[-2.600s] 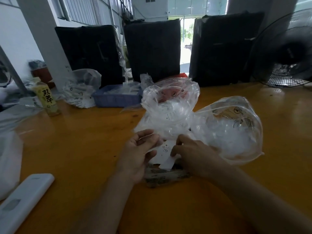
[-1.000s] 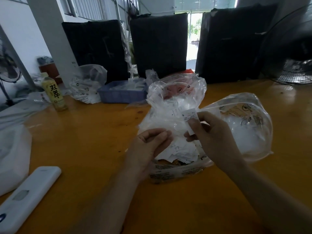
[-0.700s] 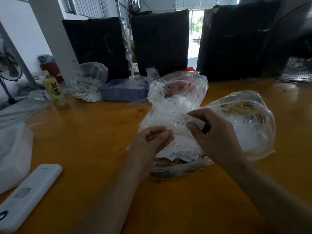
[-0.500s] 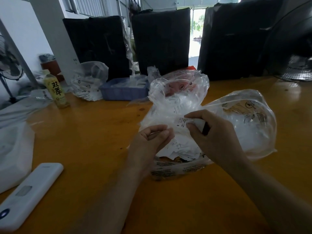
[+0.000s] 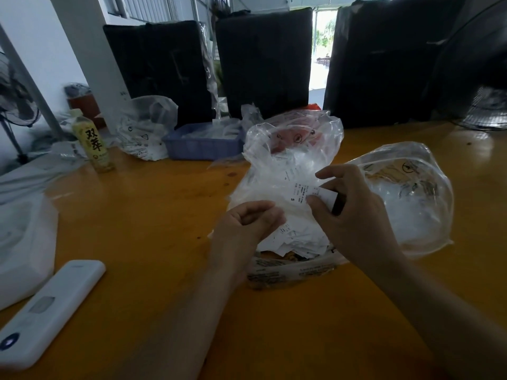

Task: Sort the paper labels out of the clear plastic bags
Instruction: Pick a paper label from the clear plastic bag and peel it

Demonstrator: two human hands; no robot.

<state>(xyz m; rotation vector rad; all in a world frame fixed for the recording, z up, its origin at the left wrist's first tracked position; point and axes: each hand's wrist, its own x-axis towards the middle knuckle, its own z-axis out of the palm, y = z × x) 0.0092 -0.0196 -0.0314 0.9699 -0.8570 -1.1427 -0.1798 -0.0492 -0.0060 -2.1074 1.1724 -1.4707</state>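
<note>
Right hand (image 5: 354, 212) fingers pinch a paper label (image 5: 307, 193) above the label pile (image 5: 296, 237); left hand (image 5: 247, 229) fingers curled, apparently empty. Risk: thin film bag (image 5: 290, 149) clings, gets dragged along.

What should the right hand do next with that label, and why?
Probably drop it onto the loose label pile below. The right hand pinches one paper label clear of the plastic bag, while the left hand looks empty.
</note>
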